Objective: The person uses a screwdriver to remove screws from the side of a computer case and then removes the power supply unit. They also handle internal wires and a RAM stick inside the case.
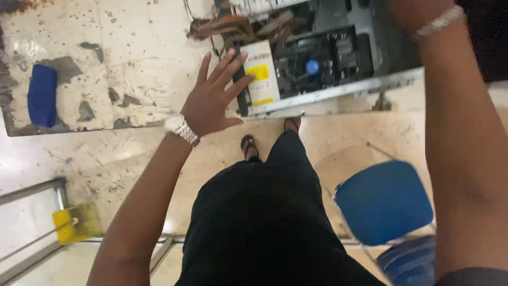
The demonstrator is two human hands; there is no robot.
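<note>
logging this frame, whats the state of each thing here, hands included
left hand: open, fingers spread, reaching toward the power supply
right hand: mostly out of frame, grip not visible
computer case: side panel off, insides exposed
power supply: lying at the case's edge, cables attached
blue cloth: folded, lying on the worn table
blue chair: unoccupied
</note>
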